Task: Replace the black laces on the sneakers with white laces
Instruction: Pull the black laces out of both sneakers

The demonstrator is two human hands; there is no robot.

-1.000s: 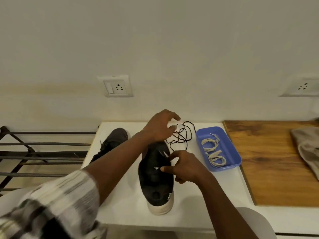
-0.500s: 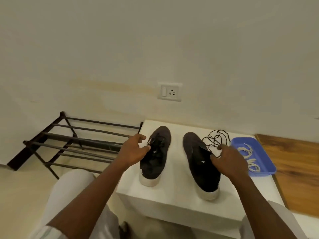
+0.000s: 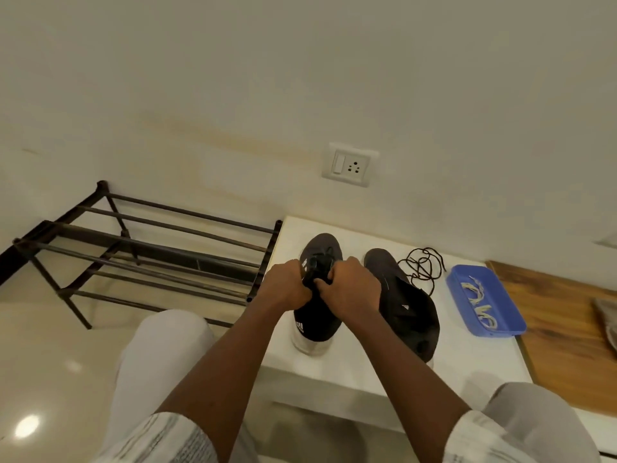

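Gripping the left sneaker [image 3: 317,320] with both hands right now: my left hand [image 3: 286,289] is curled over its left side and my right hand [image 3: 350,289] over its right, knuckles nearly touching across the lacing area. Fingers on both are tucked in tight around the top of the shoe, though honestly I can't tell if they've got the black lace itself or just the upper, since my hands cover that bit. That shoe sits near the left edge of the white surface [image 3: 467,357], white heel toward the front edge and toe pointing at the back edge. Just beside it on the right is the right sneaker [image 3: 409,310], same direction, no lace showing on it. A loose black lace [image 3: 422,266] lies in a tangle by the back edge, next to that shoe's toe. Further right, at the right edge of the surface, there's a blue tray [image 3: 502,295] with the white laces [image 3: 482,310] bundled inside. Past the tray is a wooden top [image 3: 564,329] with a bit of grey cloth [image 3: 607,317] at the far side. Off the left edge stands a dark metal shoe rack [image 3: 150,248], and a wall socket [image 3: 349,164] sits above the back edge.
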